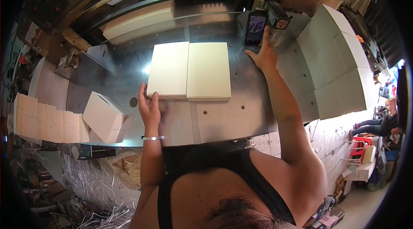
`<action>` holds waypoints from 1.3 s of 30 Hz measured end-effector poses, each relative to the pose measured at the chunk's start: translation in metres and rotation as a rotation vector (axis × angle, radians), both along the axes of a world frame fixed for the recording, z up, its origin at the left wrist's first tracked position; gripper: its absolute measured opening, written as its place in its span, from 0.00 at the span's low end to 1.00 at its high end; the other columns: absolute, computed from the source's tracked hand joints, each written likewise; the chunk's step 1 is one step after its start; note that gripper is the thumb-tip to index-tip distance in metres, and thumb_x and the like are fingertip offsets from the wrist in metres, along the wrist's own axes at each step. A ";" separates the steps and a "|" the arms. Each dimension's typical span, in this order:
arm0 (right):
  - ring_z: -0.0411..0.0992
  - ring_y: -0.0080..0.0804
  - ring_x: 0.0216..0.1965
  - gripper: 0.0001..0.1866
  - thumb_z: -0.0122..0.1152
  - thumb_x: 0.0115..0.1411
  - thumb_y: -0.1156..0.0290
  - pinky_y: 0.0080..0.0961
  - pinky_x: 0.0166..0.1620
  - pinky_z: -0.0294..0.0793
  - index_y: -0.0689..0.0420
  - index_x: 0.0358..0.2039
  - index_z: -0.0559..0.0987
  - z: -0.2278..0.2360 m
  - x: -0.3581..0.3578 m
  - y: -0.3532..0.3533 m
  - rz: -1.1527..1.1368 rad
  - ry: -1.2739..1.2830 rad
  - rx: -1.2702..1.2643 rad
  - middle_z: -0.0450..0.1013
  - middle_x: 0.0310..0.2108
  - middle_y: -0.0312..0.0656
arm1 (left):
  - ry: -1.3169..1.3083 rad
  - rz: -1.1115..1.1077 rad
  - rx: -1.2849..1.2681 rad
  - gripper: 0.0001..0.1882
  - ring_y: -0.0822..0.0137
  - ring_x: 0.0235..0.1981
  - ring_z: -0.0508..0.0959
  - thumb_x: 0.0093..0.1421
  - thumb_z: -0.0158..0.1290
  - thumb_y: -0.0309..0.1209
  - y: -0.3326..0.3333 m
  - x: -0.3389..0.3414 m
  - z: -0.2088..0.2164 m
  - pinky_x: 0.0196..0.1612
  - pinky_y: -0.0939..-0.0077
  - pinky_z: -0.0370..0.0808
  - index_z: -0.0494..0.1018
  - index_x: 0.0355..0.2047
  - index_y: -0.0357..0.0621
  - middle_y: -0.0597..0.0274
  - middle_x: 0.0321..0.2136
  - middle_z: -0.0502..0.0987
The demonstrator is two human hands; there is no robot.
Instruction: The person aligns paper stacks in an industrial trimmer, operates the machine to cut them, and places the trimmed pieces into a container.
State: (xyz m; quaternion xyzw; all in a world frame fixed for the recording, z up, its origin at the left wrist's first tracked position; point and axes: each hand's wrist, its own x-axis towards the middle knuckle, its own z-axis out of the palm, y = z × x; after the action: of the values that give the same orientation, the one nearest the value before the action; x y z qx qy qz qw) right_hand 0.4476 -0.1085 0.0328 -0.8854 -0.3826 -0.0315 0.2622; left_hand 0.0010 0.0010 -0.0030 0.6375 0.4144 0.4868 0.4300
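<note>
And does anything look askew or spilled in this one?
Yes. At the left, one cream paper block sits at an angle to the row of stacked paper beside it. Below the metal bench, loose paper strips lie in a messy tangle.

The central pair of paper stacks is plain cream. Beneath it, the metal table is silver-grey, dotted with dark round holes. Beyond the pair to its right, the phone is black, its screen bluish-purple. Nearer than the pair, the person's bracelet is silver, their top black. Well right of it, the stool is red.
</note>
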 end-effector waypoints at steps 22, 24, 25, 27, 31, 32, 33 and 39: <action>0.64 0.46 0.61 0.33 0.76 0.44 0.65 0.45 0.62 0.61 0.50 0.53 0.77 0.001 -0.193 -0.067 0.631 -0.208 0.176 0.69 0.56 0.44 | -0.011 0.074 -0.151 0.19 0.69 0.48 0.79 0.70 0.53 0.30 0.026 0.010 0.007 0.55 0.75 0.72 0.74 0.57 0.31 0.55 0.48 0.81; 0.65 0.46 0.59 0.30 0.73 0.45 0.72 0.46 0.62 0.61 0.49 0.52 0.78 -0.001 -0.189 -0.064 0.564 -0.166 0.169 0.70 0.55 0.42 | 0.025 0.012 -0.216 0.20 0.69 0.48 0.78 0.69 0.53 0.31 0.035 0.017 0.009 0.55 0.75 0.72 0.74 0.57 0.31 0.55 0.49 0.81; 0.65 0.46 0.59 0.30 0.73 0.45 0.72 0.46 0.62 0.61 0.49 0.52 0.78 0.000 -0.189 -0.060 0.567 -0.166 0.167 0.70 0.55 0.42 | 0.024 0.015 -0.218 0.20 0.69 0.48 0.78 0.69 0.53 0.31 0.040 0.020 0.011 0.55 0.75 0.72 0.74 0.57 0.31 0.55 0.49 0.81; 0.66 0.45 0.58 0.29 0.75 0.46 0.71 0.43 0.59 0.63 0.49 0.50 0.78 0.002 -0.185 -0.048 0.574 -0.237 0.232 0.70 0.54 0.41 | 0.063 0.020 -0.152 0.21 0.70 0.48 0.78 0.69 0.54 0.32 0.056 0.030 0.015 0.55 0.76 0.72 0.74 0.57 0.31 0.55 0.49 0.81; 0.66 0.45 0.57 0.29 0.76 0.45 0.72 0.43 0.59 0.63 0.49 0.51 0.77 0.004 -0.161 -0.021 0.543 -0.277 0.237 0.71 0.53 0.41 | 0.023 -0.025 -0.079 0.20 0.68 0.45 0.80 0.68 0.54 0.32 0.092 0.061 0.011 0.52 0.75 0.74 0.76 0.56 0.31 0.54 0.47 0.82; 0.67 0.45 0.57 0.30 0.76 0.45 0.72 0.43 0.59 0.63 0.49 0.50 0.77 0.002 -0.150 -0.013 0.526 -0.301 0.235 0.71 0.52 0.41 | 0.010 -0.028 -0.083 0.20 0.66 0.46 0.81 0.67 0.55 0.32 0.098 0.071 0.010 0.52 0.73 0.75 0.76 0.54 0.31 0.51 0.46 0.83; 0.67 0.45 0.57 0.30 0.76 0.45 0.73 0.43 0.59 0.63 0.49 0.50 0.77 -0.001 -0.138 -0.007 0.506 -0.326 0.228 0.72 0.52 0.41 | 0.001 -0.036 -0.083 0.20 0.66 0.46 0.81 0.67 0.55 0.32 0.102 0.084 0.009 0.52 0.73 0.75 0.76 0.54 0.31 0.51 0.46 0.83; 0.69 0.42 0.55 0.24 0.69 0.50 0.73 0.41 0.58 0.64 0.52 0.49 0.76 0.004 -0.098 0.036 0.469 -0.444 0.175 0.72 0.50 0.42 | -0.008 0.001 -0.038 0.21 0.62 0.45 0.83 0.65 0.56 0.34 0.138 0.137 0.003 0.51 0.71 0.76 0.77 0.53 0.31 0.48 0.45 0.83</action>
State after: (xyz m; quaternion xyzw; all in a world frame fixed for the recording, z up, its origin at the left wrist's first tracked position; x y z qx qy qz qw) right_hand 0.3494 -0.0727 0.0365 -0.7188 -0.6197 -0.1953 0.2475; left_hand 0.1379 0.1390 0.0000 0.6270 0.4224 0.4815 0.4434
